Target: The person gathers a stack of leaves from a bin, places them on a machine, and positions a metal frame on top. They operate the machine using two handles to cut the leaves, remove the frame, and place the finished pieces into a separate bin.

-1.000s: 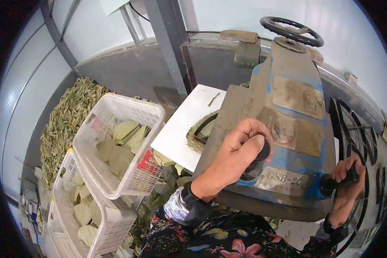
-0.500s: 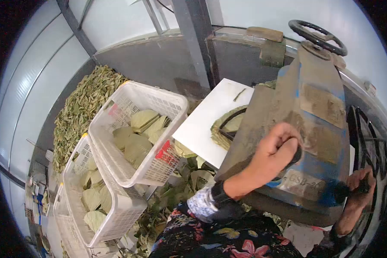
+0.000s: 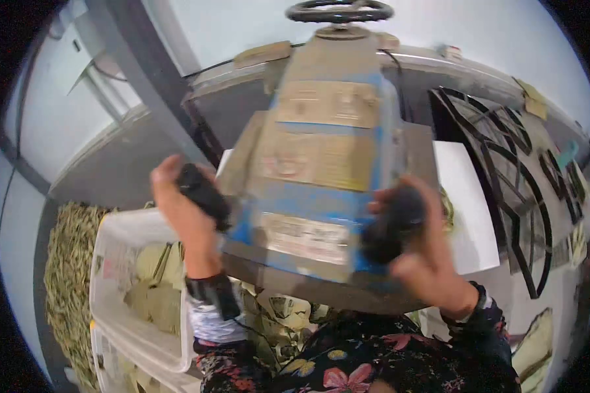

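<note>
A blue and brown machine head [image 3: 308, 203] with worn labels and a black handwheel [image 3: 339, 11] on top fills the middle. At its left side my left hand [image 3: 187, 209] is wrapped round a black handle [image 3: 204, 195]. On the right side my right hand [image 3: 426, 242] closes round another black handle [image 3: 394, 226], its outline blurred by motion. Under the machine head lies a white board [image 3: 469, 203], showing at both sides. A bit of green leaf [image 3: 447, 211] sticks out on the board at the right, mostly hidden.
White baskets [image 3: 121, 262] holding cut leaves [image 3: 154, 301] stand at the lower left, beside a heap of leaves [image 3: 75, 275]. Black metal cutting frames [image 3: 514, 190] lie at the right. Leaf scraps [image 3: 285, 314] are below the machine. A grey post [image 3: 157, 78] rises at the upper left.
The view has swung right. The machine head, with both hands at its handles, has moved off the leaf stack side toward the right over the white board. More black frames show.
</note>
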The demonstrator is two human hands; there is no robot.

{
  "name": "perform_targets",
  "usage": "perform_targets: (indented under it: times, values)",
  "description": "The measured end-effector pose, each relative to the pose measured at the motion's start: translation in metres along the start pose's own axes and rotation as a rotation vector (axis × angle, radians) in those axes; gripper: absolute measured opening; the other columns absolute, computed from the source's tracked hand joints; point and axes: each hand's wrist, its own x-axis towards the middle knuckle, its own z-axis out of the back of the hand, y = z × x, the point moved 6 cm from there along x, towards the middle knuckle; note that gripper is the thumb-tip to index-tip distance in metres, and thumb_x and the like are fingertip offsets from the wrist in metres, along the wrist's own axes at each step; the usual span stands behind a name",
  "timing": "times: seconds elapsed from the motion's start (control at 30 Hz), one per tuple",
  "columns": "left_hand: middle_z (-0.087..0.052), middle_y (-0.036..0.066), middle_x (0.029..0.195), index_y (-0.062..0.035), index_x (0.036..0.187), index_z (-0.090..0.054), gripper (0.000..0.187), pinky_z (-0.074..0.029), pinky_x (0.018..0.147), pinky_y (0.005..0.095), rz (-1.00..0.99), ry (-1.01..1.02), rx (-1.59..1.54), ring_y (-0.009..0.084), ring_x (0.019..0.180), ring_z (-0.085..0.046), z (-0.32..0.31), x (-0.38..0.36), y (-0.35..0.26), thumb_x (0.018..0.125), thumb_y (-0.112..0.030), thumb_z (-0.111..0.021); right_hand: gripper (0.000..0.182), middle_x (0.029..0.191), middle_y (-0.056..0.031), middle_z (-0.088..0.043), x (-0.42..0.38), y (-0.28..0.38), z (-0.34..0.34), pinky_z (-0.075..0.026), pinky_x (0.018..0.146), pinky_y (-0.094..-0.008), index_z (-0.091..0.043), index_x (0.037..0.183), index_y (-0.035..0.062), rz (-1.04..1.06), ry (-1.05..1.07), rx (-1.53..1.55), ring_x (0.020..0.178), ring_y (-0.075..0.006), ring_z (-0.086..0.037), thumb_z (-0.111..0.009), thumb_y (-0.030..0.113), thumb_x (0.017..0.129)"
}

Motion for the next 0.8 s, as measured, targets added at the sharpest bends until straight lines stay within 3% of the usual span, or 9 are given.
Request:
perform_targets:
  times: [0.07,0.1,0.13,0.23,0.3,0.47,0.53,0.67,0.8]
  values:
    - [-0.053,0.017,0.112,0.0017,0.12,-0.046,0.046,-0.042,0.088,0.0321,-0.407,-0.174,0.494,0.021,0.105,-0.053,0.025,0.003,-0.013,0.097,-0.037,-0.034,0.064,0.13,-0.0189,-0.043,0.0,0.004,-0.018,-0.031,0.104,-0.0414,-0.035,0.134,0.0003,0.08,0.314,-0.228,0.125,-0.0345,-0.037,-0.065,0.026,0.083]
    - [-0.041,0.018,0.129,0.0028,0.132,-0.035,0.058,-0.032,0.101,0.0369,-0.383,-0.119,0.45,0.0236,0.117,-0.043,0.02,-0.013,-0.023,0.096,-0.042,-0.038,0.06,0.13,-0.0211,-0.043,0.002,-0.004,-0.015,-0.032,0.103,-0.0406,-0.039,0.131,0.0,0.119,0.365,-0.313,0.123,-0.0373,-0.039,-0.066,0.023,0.082]
    - [-0.041,0.018,0.129,0.0028,0.132,-0.035,0.058,-0.032,0.101,0.0369,-0.387,-0.104,0.441,0.0236,0.117,-0.043,0.019,-0.028,-0.018,0.096,-0.042,-0.038,0.06,0.13,-0.0211,-0.043,0.003,-0.021,-0.006,-0.032,0.103,-0.0406,-0.039,0.131,0.0,0.115,0.35,-0.319,0.123,-0.0373,-0.039,-0.066,0.023,0.082]
    - [-0.043,0.019,0.125,0.0018,0.14,-0.018,0.069,-0.034,0.098,0.038,-0.504,0.356,0.38,0.0254,0.113,-0.045,-0.022,-0.082,-0.009,0.091,-0.034,-0.051,0.058,0.13,-0.0211,-0.043,0.0,-0.102,0.061,-0.033,0.102,-0.0416,-0.041,0.128,-0.0021,-0.068,-0.046,-0.701,0.121,-0.0364,-0.04,-0.065,0.021,0.081]
    - [-0.045,0.019,0.119,0.0007,0.142,-0.01,0.078,-0.037,0.095,0.0379,-0.341,0.305,0.417,0.0261,0.109,-0.048,-0.01,-0.073,0.015,0.086,-0.022,-0.058,0.057,0.128,-0.0239,-0.043,-0.003,-0.159,0.109,-0.035,0.1,-0.0431,-0.042,0.126,-0.0042,-0.2,-0.192,-0.842,0.119,-0.0385,-0.041,-0.063,0.024,0.082]
    - [-0.042,0.025,0.123,0.0051,0.139,-0.011,0.083,-0.041,0.089,0.0428,-0.23,0.182,0.584,0.0325,0.107,-0.047,0.02,-0.012,0.026,0.08,-0.022,-0.063,0.06,0.123,-0.0288,-0.044,-0.014,-0.222,0.143,-0.036,0.098,-0.0455,-0.045,0.123,-0.0069,-0.447,-0.226,-1.017,0.113,-0.0447,-0.042,-0.059,0.037,0.085]
    - [-0.048,0.024,0.12,0.0036,0.135,-0.027,0.076,-0.038,0.093,0.0476,-0.778,0.142,1.343,0.0385,0.11,-0.047,-0.003,-0.039,0.006,0.074,-0.018,-0.066,0.062,0.119,-0.0292,-0.046,-0.012,-0.227,0.135,-0.038,0.096,-0.0471,-0.045,0.122,-0.0072,-0.551,-0.12,-1.047,0.109,-0.0465,-0.044,-0.056,0.042,0.085]
    - [-0.047,0.019,0.128,-0.0034,0.124,-0.048,0.058,-0.031,0.102,0.0467,-0.737,1.148,1.006,0.0386,0.119,-0.044,-0.063,-0.158,0.06,0.069,-0.016,-0.063,0.061,0.117,-0.0293,-0.047,-0.005,-0.22,0.125,-0.044,0.088,-0.0477,-0.048,0.116,-0.0074,-0.62,-0.051,-1.108,0.102,-0.0449,-0.05,-0.054,0.045,0.086]
    - [-0.054,0.018,0.118,-0.0021,0.123,-0.048,0.051,-0.037,0.097,0.0472,-0.842,1.182,0.908,0.0345,0.115,-0.048,-0.077,-0.191,0.093,0.073,-0.01,-0.056,0.055,0.105,-0.0278,-0.055,-0.001,-0.223,0.13,-0.048,0.079,-0.0474,-0.05,0.107,-0.0059,-0.624,-0.049,-1.09,0.091,-0.0447,-0.057,-0.055,0.044,0.085]
